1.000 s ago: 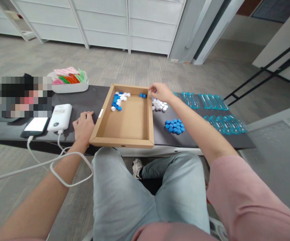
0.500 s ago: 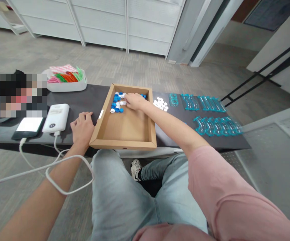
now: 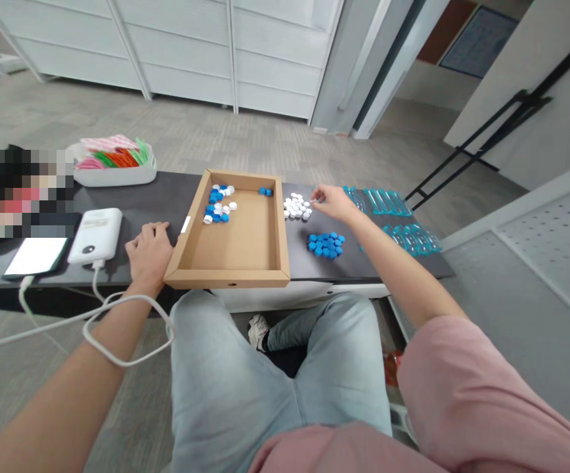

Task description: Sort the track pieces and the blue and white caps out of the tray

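Note:
My left hand (image 3: 150, 255) rests on the dark table just left of the shallow cardboard box (image 3: 177, 274). Its fingers are apart and loosely bent, holding nothing I can see. Inside the box, a cluster of small blue and white hexagonal pieces (image 3: 217, 207) lies toward the upper left; a few blue ones (image 3: 265, 192) are at the upper right corner. My right hand (image 3: 333, 200) is at the right edge of a pile of white pieces (image 3: 297, 207). Its fingers are bent with a small gap at the tips, and nothing shows between them. A blue pile (image 3: 326, 244) lies nearer me.
Clear teal plastic pieces (image 3: 413, 239) lie in rows at the table's right end. On the left are a white power bank (image 3: 96, 235), a phone (image 3: 35, 256) with a lit screen, white cables, and a white basket (image 3: 117, 175) of colourful strips. A blurred patch covers the far left.
My right hand has left the box's upper part and moved right, past the white pile. The blue pile under my forearm now shows. The view has shifted slightly; my left hand stays beside the box.

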Demonstrator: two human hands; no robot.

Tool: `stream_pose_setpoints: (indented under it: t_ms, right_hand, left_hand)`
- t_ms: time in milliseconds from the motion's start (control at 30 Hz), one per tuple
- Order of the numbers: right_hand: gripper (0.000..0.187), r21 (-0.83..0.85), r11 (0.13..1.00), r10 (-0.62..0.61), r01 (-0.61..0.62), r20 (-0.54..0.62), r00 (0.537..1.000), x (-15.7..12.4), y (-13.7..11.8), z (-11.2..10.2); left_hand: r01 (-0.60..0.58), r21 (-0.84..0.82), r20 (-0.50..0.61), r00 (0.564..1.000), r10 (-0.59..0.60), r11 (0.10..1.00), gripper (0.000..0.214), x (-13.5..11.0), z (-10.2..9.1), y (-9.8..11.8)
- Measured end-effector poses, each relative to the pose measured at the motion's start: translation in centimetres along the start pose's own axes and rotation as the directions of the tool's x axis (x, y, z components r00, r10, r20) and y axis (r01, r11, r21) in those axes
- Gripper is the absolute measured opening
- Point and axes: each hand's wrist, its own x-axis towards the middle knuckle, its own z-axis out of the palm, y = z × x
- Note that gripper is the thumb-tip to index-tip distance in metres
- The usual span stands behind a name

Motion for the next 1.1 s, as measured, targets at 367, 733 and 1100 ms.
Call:
stream_pose_setpoints:
  t_ms: [367,733,1100]
  right_hand:
    - [0.032,0.232,0.957,0.176,-0.175,0.02,0.984,-2.8,2.1,3.3]
    - [0.023,0.094,0.995,-0.018,0.025,-0.082,0.996,3.2,-3.5,1.2]
    - [0.042,-0.008,0.913,-0.386,0.409,0.314,0.868,10.1,-17.1,9.9]
  left_hand:
    - [-0.009,-0.012,-0.01,1.0,0.008,1.0,0.066,0.0,0.0,0.0]
    - [-0.016,-0.016,-0.021,1.0,0.015,1.0,0.062,0.1,0.3,-0.3]
    - [0.009,-0.049,-0.061,0.998,-0.012,0.999,0.065,0.1,0.4,0.0]
